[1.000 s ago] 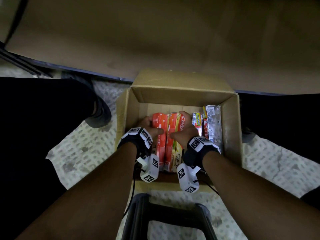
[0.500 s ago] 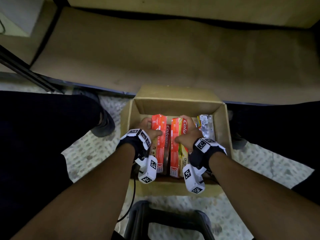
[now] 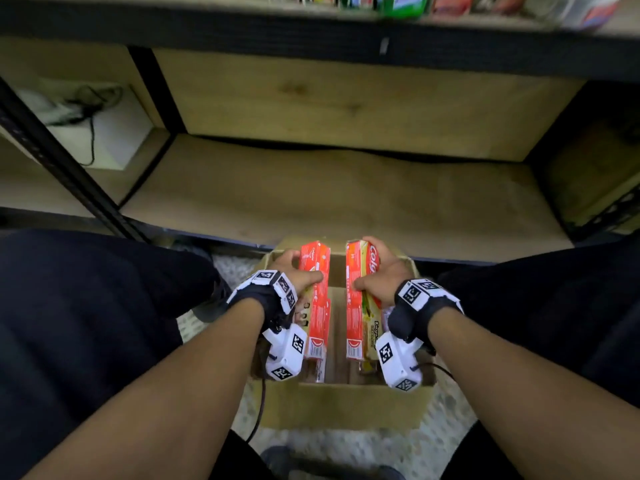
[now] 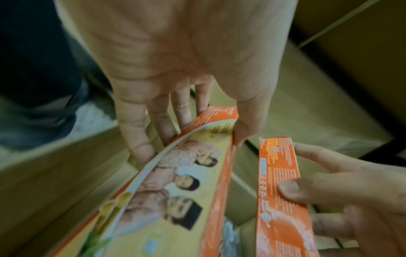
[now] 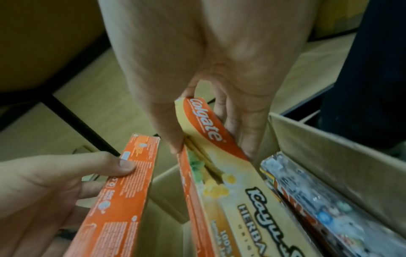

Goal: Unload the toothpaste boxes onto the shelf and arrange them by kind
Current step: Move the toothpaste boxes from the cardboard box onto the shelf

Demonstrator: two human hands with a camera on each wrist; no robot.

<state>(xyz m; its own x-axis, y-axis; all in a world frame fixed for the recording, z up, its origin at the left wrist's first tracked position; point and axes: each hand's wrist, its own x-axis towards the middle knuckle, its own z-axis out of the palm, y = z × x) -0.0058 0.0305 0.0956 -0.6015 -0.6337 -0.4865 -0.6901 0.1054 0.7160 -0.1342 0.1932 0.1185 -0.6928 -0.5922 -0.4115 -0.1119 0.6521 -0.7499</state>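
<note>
My left hand (image 3: 298, 268) grips red toothpaste boxes (image 3: 316, 299) on edge above the open cardboard carton (image 3: 346, 403). In the left wrist view my left hand's (image 4: 197, 139) thumb and fingers pinch them; one side shows a yellow panel with faces (image 4: 186, 182). My right hand (image 3: 375, 271) grips yellow and red Colgate herbal boxes (image 3: 358, 299) beside them, a gap apart. The right wrist view shows this hand (image 5: 211, 139) clamped on their far end (image 5: 219, 156). Silver-wrapped packs (image 5: 307, 196) lie inside the carton along its right wall. The bare wooden shelf board (image 3: 329, 195) lies just beyond.
My dark-trousered legs flank the carton. A black shelf upright (image 3: 62, 168) slants at the left, with a white box and cable (image 3: 104, 133) behind it. An upper shelf (image 3: 398, 5) carries several products. A dark stool (image 3: 311, 469) is at the bottom edge.
Both hands have lifted their boxes up out of the carton and spread them apart. The head view has tilted up, bringing the shelf bay into sight.
</note>
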